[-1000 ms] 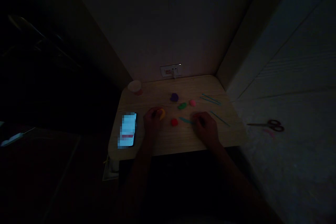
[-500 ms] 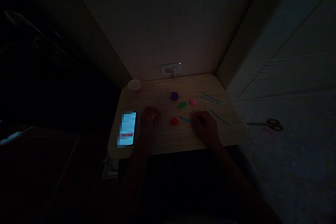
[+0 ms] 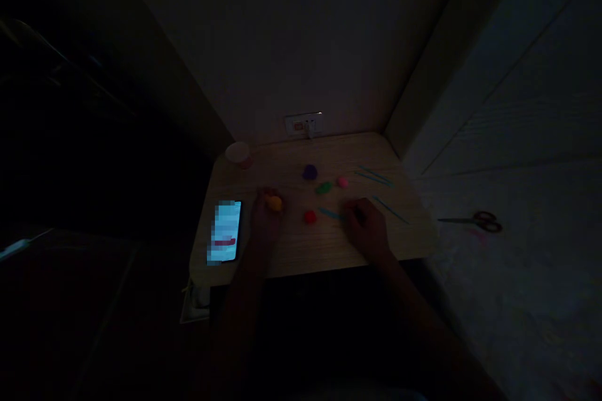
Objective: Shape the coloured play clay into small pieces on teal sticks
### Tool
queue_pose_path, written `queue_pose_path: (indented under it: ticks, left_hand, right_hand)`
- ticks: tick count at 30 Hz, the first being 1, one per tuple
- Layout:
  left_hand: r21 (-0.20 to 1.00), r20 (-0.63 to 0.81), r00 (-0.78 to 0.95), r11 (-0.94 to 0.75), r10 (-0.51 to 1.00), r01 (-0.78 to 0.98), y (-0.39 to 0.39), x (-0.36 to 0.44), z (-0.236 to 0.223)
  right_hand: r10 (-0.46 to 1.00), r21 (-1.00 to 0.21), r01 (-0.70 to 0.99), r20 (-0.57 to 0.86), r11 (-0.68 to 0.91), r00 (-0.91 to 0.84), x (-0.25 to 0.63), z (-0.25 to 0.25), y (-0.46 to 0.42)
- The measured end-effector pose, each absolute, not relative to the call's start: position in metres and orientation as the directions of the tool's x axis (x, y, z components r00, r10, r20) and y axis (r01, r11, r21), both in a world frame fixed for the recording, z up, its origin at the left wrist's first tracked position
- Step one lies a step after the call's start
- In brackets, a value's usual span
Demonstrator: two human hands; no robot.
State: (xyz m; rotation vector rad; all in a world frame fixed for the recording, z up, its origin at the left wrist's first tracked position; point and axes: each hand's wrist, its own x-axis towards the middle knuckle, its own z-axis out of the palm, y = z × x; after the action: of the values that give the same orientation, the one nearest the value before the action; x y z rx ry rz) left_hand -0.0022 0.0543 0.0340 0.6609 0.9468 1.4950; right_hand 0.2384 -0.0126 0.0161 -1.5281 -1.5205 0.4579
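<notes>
In dim light, my left hand (image 3: 266, 219) is curled round an orange lump of modelling clay (image 3: 274, 203), which shows at the fingers. My right hand (image 3: 365, 225) rests on the table with its fingers closed on one end of a flat blue plastic clay tool (image 3: 329, 213). The tool's other end points left, toward a red lump of clay (image 3: 310, 217). Behind these lie a green lump (image 3: 324, 188), a pink ball (image 3: 343, 182) and a purple lump (image 3: 310, 172).
A lit phone (image 3: 224, 232) lies at the left of the small wooden table (image 3: 291, 257). A cup (image 3: 239, 155) stands at the back left. Thin blue sticks (image 3: 374, 177) lie at the right. Scissors (image 3: 475, 221) are on the surface beyond. A wall socket (image 3: 303, 124) is behind.
My left hand has turned, so more of the orange clay shows now. My right hand keeps its hold on the blue tool. The whole view has shifted slightly.
</notes>
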Motion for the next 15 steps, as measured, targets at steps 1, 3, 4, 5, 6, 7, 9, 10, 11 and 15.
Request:
queue_pose_path:
  ticks: [1,3,4,5,6,7,9,10,11,15]
  left_hand:
    - [0.859,-0.104,-0.14,0.018,0.985,-0.512,0.0548,-0.0035,0.0313]
    - [0.865,-0.1,-0.11,0.032,0.989,-0.5,0.0536,-0.0051,0.0277]
    - [0.87,-0.105,-0.093,0.046,0.99,-0.491,0.0522,-0.0054,0.027]
    - [0.878,-0.11,-0.083,0.057,0.99,-0.474,0.0506,-0.0053,0.0269]
    - [0.889,-0.114,-0.082,0.064,0.99,-0.453,0.0491,-0.005,0.0273]
    - [0.901,-0.118,-0.088,0.069,0.989,-0.428,0.0479,-0.0046,0.0279]
    - [0.921,-0.125,-0.121,0.07,0.985,-0.384,0.0468,-0.0036,0.0288]
    - [0.926,-0.131,-0.135,0.073,0.982,-0.371,0.047,-0.0031,0.0289]
    - [0.926,-0.142,-0.15,0.078,0.978,-0.368,0.0477,-0.0027,0.0285]
    - [0.902,-0.175,-0.215,0.069,0.961,-0.426,0.0521,-0.0009,0.026]
  right_hand:
    - [0.926,-0.794,0.585,0.328,0.163,0.187,0.2387,0.0161,-0.012]
    - [0.922,-0.809,0.567,0.325,0.154,0.213,0.2393,0.0159,-0.0108]
    - [0.92,-0.815,0.56,0.321,0.149,0.223,0.2397,0.0156,-0.0103]
    - [0.92,-0.819,0.556,0.319,0.146,0.229,0.2399,0.0153,-0.0098]
    - [0.919,-0.822,0.552,0.318,0.144,0.232,0.2401,0.0149,-0.0095]
    - [0.92,-0.824,0.547,0.316,0.145,0.232,0.2402,0.0145,-0.0094]
    - [0.922,-0.83,0.539,0.308,0.14,0.236,0.2401,0.0139,-0.0096]
    - [0.923,-0.832,0.538,0.306,0.139,0.235,0.24,0.0138,-0.0099]
    - [0.923,-0.831,0.539,0.305,0.138,0.234,0.2399,0.0139,-0.0102]
    - [0.924,-0.82,0.551,0.317,0.153,0.215,0.2398,0.015,-0.0114]
